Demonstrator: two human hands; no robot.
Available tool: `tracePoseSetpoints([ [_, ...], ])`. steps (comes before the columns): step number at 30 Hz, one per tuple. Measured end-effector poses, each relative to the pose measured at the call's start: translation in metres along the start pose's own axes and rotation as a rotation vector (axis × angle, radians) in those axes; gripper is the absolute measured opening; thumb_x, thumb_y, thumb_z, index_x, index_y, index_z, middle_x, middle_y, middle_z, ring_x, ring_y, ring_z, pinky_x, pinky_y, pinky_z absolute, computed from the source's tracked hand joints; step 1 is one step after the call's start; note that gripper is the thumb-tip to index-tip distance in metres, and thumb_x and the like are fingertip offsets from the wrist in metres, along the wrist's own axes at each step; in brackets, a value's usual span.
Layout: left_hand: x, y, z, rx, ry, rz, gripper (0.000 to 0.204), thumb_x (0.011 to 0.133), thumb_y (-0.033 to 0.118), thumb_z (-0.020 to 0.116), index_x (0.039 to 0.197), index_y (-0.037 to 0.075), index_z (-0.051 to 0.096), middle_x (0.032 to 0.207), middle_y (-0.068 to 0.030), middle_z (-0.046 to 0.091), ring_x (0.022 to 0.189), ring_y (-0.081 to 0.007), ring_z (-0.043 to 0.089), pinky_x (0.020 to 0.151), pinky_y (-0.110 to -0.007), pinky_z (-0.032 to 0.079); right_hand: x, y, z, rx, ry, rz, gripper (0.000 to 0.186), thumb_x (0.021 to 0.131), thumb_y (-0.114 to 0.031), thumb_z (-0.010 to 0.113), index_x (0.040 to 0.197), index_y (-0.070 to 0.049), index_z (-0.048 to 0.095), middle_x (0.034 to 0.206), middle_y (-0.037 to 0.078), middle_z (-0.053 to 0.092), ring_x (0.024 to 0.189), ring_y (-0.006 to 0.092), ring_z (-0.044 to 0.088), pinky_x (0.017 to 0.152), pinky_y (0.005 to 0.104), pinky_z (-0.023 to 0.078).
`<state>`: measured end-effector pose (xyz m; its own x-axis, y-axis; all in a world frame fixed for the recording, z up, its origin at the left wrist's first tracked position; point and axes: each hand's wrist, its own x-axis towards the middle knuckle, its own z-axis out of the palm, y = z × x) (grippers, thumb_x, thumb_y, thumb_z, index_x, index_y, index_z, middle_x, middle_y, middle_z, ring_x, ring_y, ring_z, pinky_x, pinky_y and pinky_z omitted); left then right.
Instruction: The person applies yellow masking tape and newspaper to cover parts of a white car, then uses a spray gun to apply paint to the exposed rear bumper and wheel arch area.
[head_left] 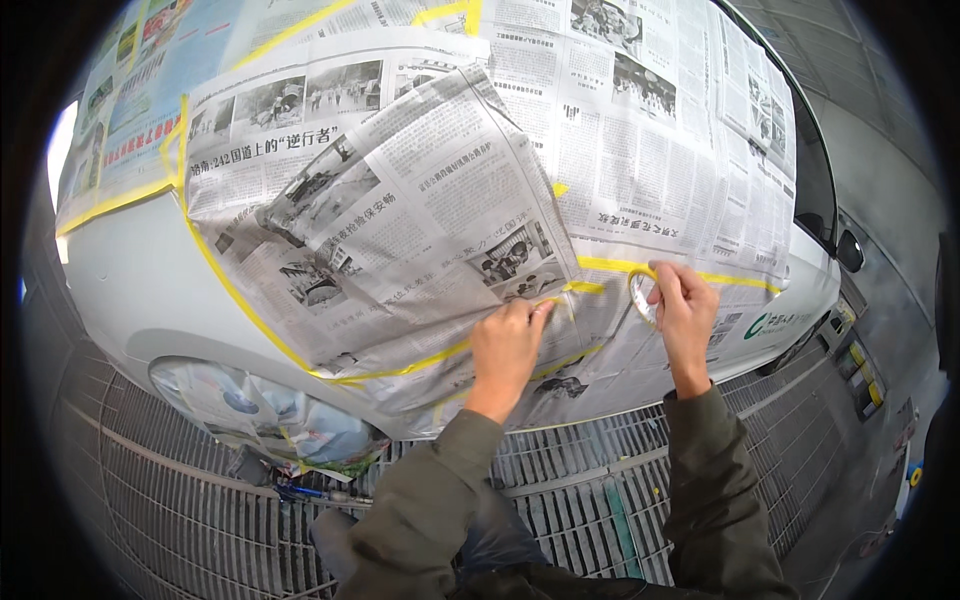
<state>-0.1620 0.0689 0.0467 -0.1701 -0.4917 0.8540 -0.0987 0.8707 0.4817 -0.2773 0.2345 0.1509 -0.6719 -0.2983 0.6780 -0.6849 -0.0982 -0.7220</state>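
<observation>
Yellow masking-tape roll held in right hand; left hand's grip pinches newspaper: lay strips taut, crease-free.

White car side: newspaper sheets spread over it, yellow tape strips along edges. Slatted floor grating: 1 blue tool lying there.

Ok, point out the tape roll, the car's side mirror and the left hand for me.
Tape roll [641, 298]: head view, on its pale inner ring.
Side mirror [851, 251]: head view, on its dark housing.
Left hand [503, 348]: head view, on the back of the hand.
</observation>
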Motion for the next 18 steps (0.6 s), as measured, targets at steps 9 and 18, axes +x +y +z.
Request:
tracePoseSetpoints([
  [9,0.026,0.038,0.013,0.047,-0.128,-0.042,0.036,0.089,0.039,0.074,0.072,0.007,0.067,0.06,-0.0117,0.064,0.055,-0.0308,0.065,0.05,-0.041,0.049,-0.018,-0.031,-0.012,0.173,-0.14,0.044,0.024,0.103,-0.014,0.058,0.115,0.001,0.071,0.066,0.0,0.062,0.048,0.0016,0.044,0.043,0.0194,0.032],
  [18,0.068,0.037,-0.136,-0.023,0.367,0.279,0.021,0.078,0.014,0.083,0.092,0.009,0.07,0.094,-0.005,0.071,0.084,-0.0248,0.067,0.071,-0.036,0.053,-0.003,-0.1,0.024,-0.029,-0.242,-0.364,0.037,0.104,-0.012,0.056,0.14,-0.004,0.06,0.075,0.002,0.062,0.061,0.0057,0.057,0.058,0.0229,0.046],
])
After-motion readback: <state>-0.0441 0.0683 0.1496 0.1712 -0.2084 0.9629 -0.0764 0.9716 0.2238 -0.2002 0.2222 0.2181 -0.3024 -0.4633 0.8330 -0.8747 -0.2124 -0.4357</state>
